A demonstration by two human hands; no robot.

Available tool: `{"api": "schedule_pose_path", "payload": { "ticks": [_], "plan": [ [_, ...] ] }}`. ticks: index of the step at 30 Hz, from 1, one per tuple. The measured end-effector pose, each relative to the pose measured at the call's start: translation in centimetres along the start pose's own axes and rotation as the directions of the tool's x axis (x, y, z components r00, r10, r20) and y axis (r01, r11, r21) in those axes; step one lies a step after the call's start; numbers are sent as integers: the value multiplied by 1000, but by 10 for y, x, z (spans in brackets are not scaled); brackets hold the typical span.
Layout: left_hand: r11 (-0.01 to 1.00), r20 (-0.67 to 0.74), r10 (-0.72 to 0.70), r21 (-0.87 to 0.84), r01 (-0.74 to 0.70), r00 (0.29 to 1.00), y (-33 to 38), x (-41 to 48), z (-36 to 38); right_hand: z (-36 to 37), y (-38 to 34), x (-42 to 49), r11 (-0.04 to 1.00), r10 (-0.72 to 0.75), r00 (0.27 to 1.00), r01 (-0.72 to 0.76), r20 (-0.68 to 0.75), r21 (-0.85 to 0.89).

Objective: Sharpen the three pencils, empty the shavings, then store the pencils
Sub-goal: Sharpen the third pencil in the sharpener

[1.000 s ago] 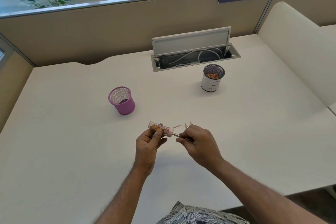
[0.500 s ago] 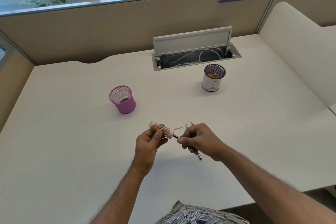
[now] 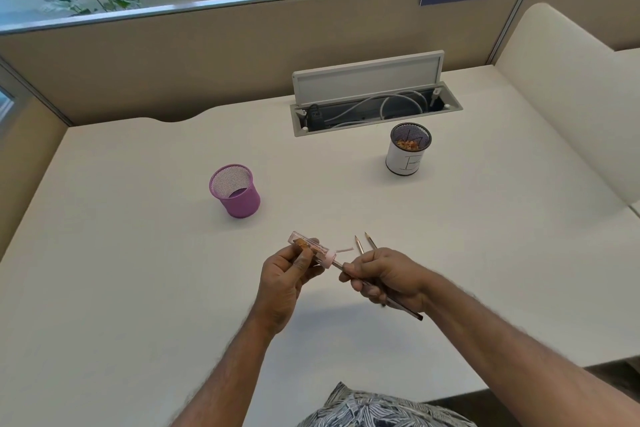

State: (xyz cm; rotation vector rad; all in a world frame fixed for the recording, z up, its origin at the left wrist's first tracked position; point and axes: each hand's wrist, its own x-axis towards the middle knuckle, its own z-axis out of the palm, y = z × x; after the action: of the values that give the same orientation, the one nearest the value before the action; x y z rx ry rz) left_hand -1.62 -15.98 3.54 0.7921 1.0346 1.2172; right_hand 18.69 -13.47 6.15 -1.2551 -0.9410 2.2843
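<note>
My left hand grips a clear tube sharpener with a pink end and brown shavings inside. My right hand holds a dark pencil whose tip is in the sharpener's pink end. Two sharpened pencils lie on the desk just behind my right hand, points facing away. A small pink scrap lies beside them. A purple mesh cup stands at the middle left. At the back right, a white mesh cup holds shavings.
An open cable tray with a raised lid and wires is set into the back of the white desk. Beige partition walls enclose the desk at the back and left; a cream panel stands at the right.
My right hand has rotated on the pencil, and the pencil's rear end now sticks out below the hand. My left hand keeps the sharpener in place.
</note>
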Motion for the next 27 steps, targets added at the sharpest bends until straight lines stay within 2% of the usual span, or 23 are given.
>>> {"api": "schedule_pose_path", "payload": {
  "ticks": [6, 10, 15, 27],
  "plan": [
    [1000, 22, 23, 3, -23, 999, 2, 2, -3, 2, -1, 1, 1000, -20, 1000, 21, 16, -11],
    [1000, 11, 21, -4, -21, 1000, 1, 3, -4, 6, 1, 4, 985, -141, 989, 135, -47, -111],
    [1000, -2, 24, 6, -24, 1000, -2, 4, -4, 5, 4, 8, 937, -293, 942, 249, -163, -244],
    [999, -28, 9, -45, -11, 1000, -5, 5, 0, -2, 0, 10, 952, -235, 963, 201, -133, -229]
  ]
}}
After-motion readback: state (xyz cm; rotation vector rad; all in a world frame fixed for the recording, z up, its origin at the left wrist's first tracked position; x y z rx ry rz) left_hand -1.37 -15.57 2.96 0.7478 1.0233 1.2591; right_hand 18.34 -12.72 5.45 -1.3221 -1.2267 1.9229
